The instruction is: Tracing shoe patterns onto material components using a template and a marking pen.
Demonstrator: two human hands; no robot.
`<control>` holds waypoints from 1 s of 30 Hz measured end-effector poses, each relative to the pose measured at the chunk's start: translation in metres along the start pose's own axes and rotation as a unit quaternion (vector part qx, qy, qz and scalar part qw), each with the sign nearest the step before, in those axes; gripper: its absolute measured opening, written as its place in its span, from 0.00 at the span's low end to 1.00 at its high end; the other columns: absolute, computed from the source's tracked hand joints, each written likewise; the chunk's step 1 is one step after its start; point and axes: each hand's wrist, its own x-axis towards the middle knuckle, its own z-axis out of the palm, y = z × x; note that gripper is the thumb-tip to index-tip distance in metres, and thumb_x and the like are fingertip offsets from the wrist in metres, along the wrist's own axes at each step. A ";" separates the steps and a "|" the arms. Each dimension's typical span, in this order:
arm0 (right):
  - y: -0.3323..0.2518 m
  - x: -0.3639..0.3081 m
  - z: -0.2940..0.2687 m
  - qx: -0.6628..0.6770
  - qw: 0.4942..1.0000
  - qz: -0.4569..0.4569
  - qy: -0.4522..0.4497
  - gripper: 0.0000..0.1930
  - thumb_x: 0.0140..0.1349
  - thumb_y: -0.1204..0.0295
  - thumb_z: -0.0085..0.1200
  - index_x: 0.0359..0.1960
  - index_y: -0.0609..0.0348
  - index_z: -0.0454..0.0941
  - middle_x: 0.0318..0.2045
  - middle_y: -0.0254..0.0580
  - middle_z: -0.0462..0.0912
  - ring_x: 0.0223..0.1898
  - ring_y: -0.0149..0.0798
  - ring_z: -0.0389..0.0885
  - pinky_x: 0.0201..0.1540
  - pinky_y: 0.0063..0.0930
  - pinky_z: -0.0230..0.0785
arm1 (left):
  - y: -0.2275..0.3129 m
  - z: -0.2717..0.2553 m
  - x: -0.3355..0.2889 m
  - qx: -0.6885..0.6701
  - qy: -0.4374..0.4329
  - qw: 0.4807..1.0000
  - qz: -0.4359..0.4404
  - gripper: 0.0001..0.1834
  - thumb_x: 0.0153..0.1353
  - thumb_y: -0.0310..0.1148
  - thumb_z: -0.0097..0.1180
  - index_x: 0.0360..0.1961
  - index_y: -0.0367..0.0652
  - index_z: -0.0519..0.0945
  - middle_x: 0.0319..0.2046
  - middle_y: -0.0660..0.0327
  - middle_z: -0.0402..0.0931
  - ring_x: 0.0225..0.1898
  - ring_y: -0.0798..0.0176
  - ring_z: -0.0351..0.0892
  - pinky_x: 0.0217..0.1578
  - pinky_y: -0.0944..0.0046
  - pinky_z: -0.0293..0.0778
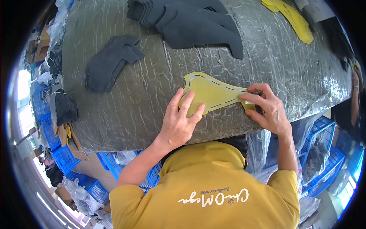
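Observation:
A flat yellow template [213, 93] with dashed dark slots along its edges lies on the table near me. My left hand [179, 121] rests on its left end, fingers spread and pressing on the surface. At the narrow right end, my right hand [268, 108] has its fingertips on top and its thumb curled in below, gripping the edge. Between that thumb and the fingers, a yellow flap [249, 107] bends up with a shiny spot. Whether the flap belongs to the template or to a separate piece under it, I cannot tell.
A fanned stack of dark grey cut pieces [198, 28] lies at the far middle, with a smaller dark stack [110, 63] to the left. Yellow strips [291, 19] sit far right. Wrinkled clear film covers the table [129, 118]. Blue crates [318, 133] stand below its edges.

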 end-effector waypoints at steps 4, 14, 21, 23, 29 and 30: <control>-0.005 -0.001 -0.002 -0.036 0.999 -0.002 -0.014 0.23 0.56 0.72 0.67 0.55 0.40 0.83 0.54 0.38 0.74 0.37 0.43 0.82 0.39 0.37 0.77 | 0.002 -0.006 0.004 0.013 -0.008 1.000 0.003 0.29 0.52 0.22 0.63 0.59 0.49 0.80 0.68 0.47 0.63 0.70 0.35 0.61 0.64 0.39 0.67; -0.005 -0.001 0.002 -0.034 0.999 -0.006 -0.008 0.25 0.54 0.74 0.67 0.56 0.40 0.84 0.55 0.39 0.75 0.35 0.40 0.79 0.40 0.35 0.76 | 0.009 -0.013 0.014 0.046 -0.036 0.998 0.033 0.29 0.53 0.18 0.56 0.60 0.39 0.78 0.68 0.55 0.71 0.66 0.48 0.71 0.62 0.55 0.74; -0.004 -0.002 0.002 -0.039 0.999 -0.012 -0.002 0.24 0.55 0.73 0.67 0.55 0.39 0.83 0.55 0.38 0.75 0.38 0.43 0.83 0.39 0.38 0.78 | 0.010 -0.022 0.022 0.057 -0.074 0.995 0.032 0.32 0.54 0.20 0.56 0.63 0.47 0.79 0.68 0.62 0.72 0.63 0.53 0.73 0.56 0.57 0.78; -0.005 -0.002 0.002 -0.036 0.999 -0.017 -0.001 0.24 0.55 0.73 0.68 0.55 0.39 0.83 0.55 0.37 0.75 0.38 0.42 0.83 0.39 0.38 0.78 | 0.008 -0.026 0.026 0.043 -0.076 0.996 0.036 0.31 0.54 0.20 0.57 0.63 0.47 0.79 0.67 0.62 0.73 0.61 0.53 0.74 0.55 0.58 0.79; -0.007 -0.002 0.004 -0.022 1.000 -0.013 0.008 0.27 0.50 0.79 0.69 0.55 0.45 0.85 0.55 0.39 0.77 0.42 0.40 0.81 0.40 0.33 0.75 | -0.011 -0.038 0.042 0.042 -0.123 0.988 0.080 0.30 0.54 0.22 0.58 0.61 0.48 0.81 0.62 0.63 0.76 0.52 0.56 0.75 0.51 0.60 0.79; -0.010 -0.001 0.002 -0.032 0.999 0.003 0.001 0.26 0.52 0.77 0.69 0.54 0.43 0.84 0.55 0.38 0.77 0.43 0.41 0.83 0.42 0.36 0.77 | -0.015 -0.037 0.042 0.022 -0.115 0.988 0.097 0.30 0.54 0.22 0.58 0.61 0.49 0.81 0.62 0.64 0.76 0.53 0.57 0.74 0.52 0.60 0.78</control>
